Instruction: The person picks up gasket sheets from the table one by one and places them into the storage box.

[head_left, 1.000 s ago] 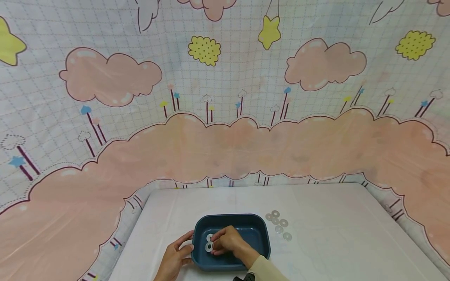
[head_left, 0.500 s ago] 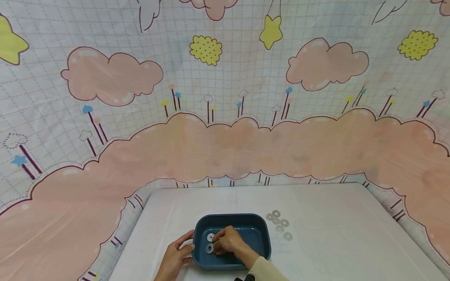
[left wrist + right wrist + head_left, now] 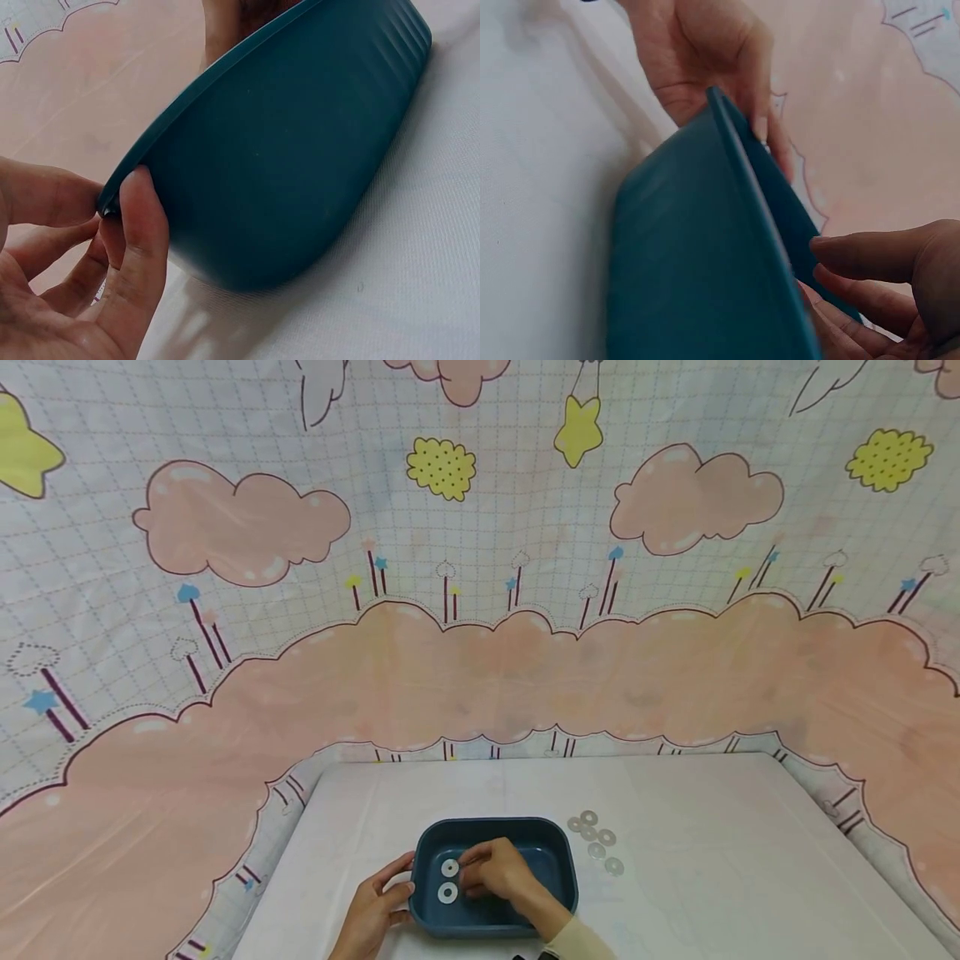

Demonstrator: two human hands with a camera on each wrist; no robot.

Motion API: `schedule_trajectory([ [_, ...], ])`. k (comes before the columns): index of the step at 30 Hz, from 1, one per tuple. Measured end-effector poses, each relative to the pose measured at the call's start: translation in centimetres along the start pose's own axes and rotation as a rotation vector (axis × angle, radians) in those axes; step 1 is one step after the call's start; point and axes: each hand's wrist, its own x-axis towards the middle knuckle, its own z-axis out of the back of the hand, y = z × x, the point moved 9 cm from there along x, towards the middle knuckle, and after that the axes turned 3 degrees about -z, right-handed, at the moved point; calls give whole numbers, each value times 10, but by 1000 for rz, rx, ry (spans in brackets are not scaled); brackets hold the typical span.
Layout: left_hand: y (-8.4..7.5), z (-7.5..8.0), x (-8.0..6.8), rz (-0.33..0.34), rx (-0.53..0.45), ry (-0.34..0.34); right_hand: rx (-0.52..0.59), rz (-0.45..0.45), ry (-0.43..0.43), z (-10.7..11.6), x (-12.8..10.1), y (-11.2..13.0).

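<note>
Blue tray (image 3: pixel 558 847) holds 2 washers (image 3: pixel 448 881).

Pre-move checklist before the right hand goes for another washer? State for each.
1. Left hand steadies the blue tray, thumb on its rim: ok.
2. Two washers lie flat and apart inside the tray: ok.
3. Right hand is clear of both placed washers: ok.
4. Right hand holds nothing: cannot tell, palm hidden.
5. Loose washers remain on the table right of the tray, unobstructed: ok.
6. Loose washers lie singly: not ok, several overlap.
</note>
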Motion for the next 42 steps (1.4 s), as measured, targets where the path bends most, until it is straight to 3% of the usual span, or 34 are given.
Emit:
schedule_trajectory([
  [8, -1, 2, -1, 10, 17, -19, 91, 85, 28, 10, -12, 14],
  [23, -1, 1, -1, 1, 22, -3, 102, 207, 14, 49, -36, 32],
  [35, 0, 0, -3, -6, 17, 36, 68, 200, -84, 96, -53, 27],
  [42, -1, 0, -2, -8, 23, 28, 26, 203, -191, 126, -72, 31],
])
